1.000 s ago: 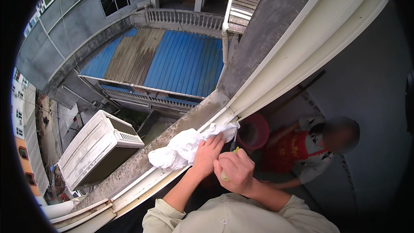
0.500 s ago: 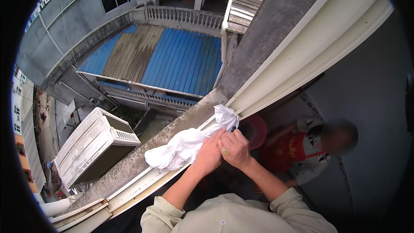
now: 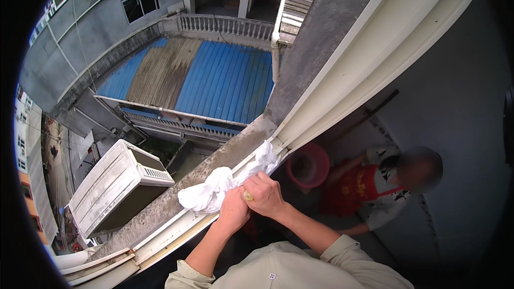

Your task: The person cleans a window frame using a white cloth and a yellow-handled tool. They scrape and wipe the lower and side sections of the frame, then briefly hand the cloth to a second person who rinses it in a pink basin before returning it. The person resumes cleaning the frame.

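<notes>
Bunched white cloth (image 3: 206, 194) lies along the window sill track (image 3: 194, 218), its far end reaching up to the lower edge of the window frame. My left hand (image 3: 233, 212) is closed at the cloth's near side, with folds gathered against its fingers; the fingertips are hidden. Pressed close beside it, my right hand (image 3: 264, 195) makes a fist over the cloth. A small yellow-green end (image 3: 248, 196) of something pokes out of the right fist; the rest of that thing is covered.
A cream window frame (image 3: 369, 48) rises to the upper right. Outside the rough concrete ledge (image 3: 160, 206) are a white air-conditioner unit (image 3: 115, 182) and a blue roof (image 3: 225, 77) below. Indoors, a person in a red apron (image 3: 350, 190) is beside a pink basin (image 3: 309, 165).
Both hands have slid left and toward me along the sill, bunching the cloth. More of the pink basin shows. The dark tip seen by my right hand is now hidden.
</notes>
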The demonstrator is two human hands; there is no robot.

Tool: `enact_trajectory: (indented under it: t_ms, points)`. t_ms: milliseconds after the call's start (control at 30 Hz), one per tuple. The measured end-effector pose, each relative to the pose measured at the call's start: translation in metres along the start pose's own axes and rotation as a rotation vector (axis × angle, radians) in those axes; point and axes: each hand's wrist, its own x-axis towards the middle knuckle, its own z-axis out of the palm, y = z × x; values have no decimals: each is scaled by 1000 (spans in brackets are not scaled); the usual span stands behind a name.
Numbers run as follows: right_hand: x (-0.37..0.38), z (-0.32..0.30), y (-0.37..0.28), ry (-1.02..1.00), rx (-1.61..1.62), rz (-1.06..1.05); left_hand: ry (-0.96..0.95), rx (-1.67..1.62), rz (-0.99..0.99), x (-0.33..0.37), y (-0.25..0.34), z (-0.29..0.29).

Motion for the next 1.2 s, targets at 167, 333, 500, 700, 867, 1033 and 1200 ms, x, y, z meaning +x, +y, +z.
enact_trajectory:
  t_ms: [167, 333, 500, 700, 867, 1033, 1200]
  points:
    - [10, -11, 23, 45, -97, -41, 34, -59, 74, 25, -8, 24]
    - [28, -16, 49, 19, -82, -79, -47, -67, -102, 52, 9, 41]
    - [25, -9, 72, -112, -95, -158, -73, 144, 73, 51, 16, 41]
    - [39, 31, 66, -175, -328, 93, -49, 250, 186, 45, 8, 34]
    - [24, 36, 33, -143, -259, 118, -77, 203, 88, 16, -3, 22]
    - [11, 15, -6, -110, -115, 3, -148, 29, -220, -12, 11, -1]
    - [22, -33, 3, 76, -3, -18, 18, -136, -99, 29, 32, 6]
